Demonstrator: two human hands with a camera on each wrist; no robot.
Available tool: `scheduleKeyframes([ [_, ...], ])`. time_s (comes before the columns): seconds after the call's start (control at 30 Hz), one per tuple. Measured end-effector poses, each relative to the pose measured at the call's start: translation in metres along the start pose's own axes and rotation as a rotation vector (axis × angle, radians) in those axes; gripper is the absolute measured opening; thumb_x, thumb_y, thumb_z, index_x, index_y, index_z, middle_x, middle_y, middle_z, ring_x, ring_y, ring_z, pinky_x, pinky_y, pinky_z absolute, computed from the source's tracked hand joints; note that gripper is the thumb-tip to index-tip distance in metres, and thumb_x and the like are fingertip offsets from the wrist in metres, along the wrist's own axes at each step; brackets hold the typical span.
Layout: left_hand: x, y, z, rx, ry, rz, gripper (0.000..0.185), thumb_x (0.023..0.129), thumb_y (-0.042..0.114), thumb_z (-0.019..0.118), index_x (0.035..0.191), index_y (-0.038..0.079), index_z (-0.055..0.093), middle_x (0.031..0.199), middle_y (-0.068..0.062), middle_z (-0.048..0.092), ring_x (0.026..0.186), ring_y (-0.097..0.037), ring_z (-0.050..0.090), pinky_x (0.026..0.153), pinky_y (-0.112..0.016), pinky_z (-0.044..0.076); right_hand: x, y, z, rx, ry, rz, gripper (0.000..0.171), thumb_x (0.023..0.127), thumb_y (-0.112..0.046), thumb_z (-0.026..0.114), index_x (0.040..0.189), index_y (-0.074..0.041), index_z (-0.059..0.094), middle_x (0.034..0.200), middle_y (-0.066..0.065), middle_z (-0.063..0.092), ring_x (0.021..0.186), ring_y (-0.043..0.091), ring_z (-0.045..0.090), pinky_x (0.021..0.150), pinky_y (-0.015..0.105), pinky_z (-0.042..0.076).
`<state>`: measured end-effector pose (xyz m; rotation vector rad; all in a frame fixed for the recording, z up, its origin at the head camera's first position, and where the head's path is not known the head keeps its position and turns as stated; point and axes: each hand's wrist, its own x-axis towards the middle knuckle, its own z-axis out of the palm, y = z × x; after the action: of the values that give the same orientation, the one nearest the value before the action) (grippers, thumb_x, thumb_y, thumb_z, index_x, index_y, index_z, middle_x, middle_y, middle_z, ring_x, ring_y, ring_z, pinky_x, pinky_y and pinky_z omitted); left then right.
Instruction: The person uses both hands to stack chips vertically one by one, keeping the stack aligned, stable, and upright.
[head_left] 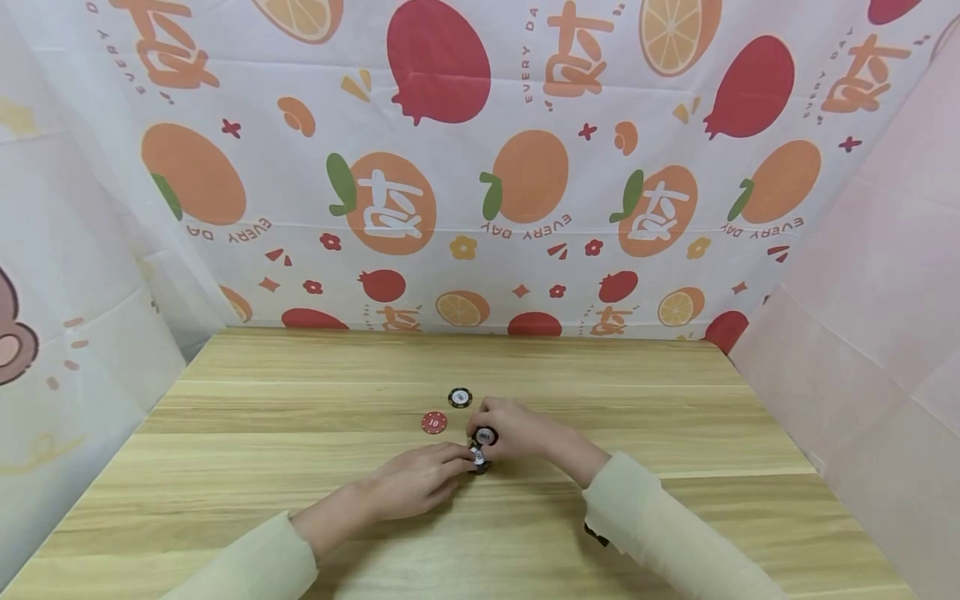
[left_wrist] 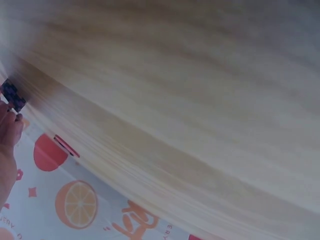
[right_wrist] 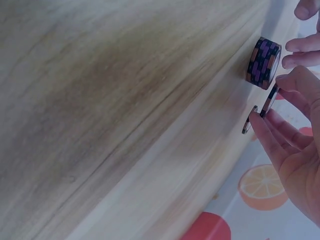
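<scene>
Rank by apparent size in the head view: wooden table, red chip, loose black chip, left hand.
1. wooden table
2. left hand
3. red chip and loose black chip: alike, unranked; the black one lies farther off.

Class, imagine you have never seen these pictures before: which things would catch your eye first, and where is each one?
Two hands meet at the middle of the pale wooden table: the left hand touches a small stack of dark round poker chips, and the right hand pinches a black chip with a white centre just above it. Beyond them, a red chip marked 10 and another black chip lie flat. Behind hangs a white cloth printed with oranges and pomegranates.
</scene>
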<state>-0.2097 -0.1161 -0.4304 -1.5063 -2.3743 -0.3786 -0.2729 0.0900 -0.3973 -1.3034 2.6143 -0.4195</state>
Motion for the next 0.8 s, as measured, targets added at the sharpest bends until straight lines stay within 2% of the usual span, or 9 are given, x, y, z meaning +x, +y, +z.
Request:
scheduleKeyframes([
  [0.23, -0.001, -0.001, -0.003, -0.002, 0.042, 0.002, 0.023, 0.077, 0.005, 0.066, 0.101, 0.005, 0.064, 0.106, -0.007, 0.060, 0.101, -0.019, 0.056, 0.088, -0.028, 0.047, -0.002, -0.005, 0.002, 0.014, -0.015, -0.019, 0.026, 0.078, -0.011, 0.066, 0.104, -0.016, 0.066, 0.096, -0.002, 0.051, 0.084, 0.008, 0.052, 0.071, 0.013, 0.045],
  [0.4, 0.000, -0.002, -0.003, -0.025, 0.066, 0.031, 0.019, 0.076, 0.004, 0.065, 0.095, 0.008, 0.065, 0.100, -0.002, 0.060, 0.097, -0.016, 0.056, 0.087, -0.026, 0.046, -0.004, -0.009, 0.005, -0.016, -0.007, -0.066, 0.025, 0.078, -0.014, 0.068, 0.103, -0.015, 0.067, 0.096, -0.002, 0.051, 0.083, 0.006, 0.051, 0.071, 0.011, 0.043],
  [0.8, 0.000, -0.001, -0.004, 0.047, 0.094, 0.049, 0.018, 0.072, 0.005, 0.070, 0.090, 0.006, 0.067, 0.091, -0.003, 0.062, 0.085, -0.014, 0.058, 0.079, -0.024, 0.049, -0.006, -0.012, 0.011, -0.052, 0.033, -0.099, 0.031, 0.074, -0.014, 0.067, 0.105, -0.014, 0.064, 0.094, -0.002, 0.051, 0.081, 0.005, 0.051, 0.069, 0.011, 0.044],
])
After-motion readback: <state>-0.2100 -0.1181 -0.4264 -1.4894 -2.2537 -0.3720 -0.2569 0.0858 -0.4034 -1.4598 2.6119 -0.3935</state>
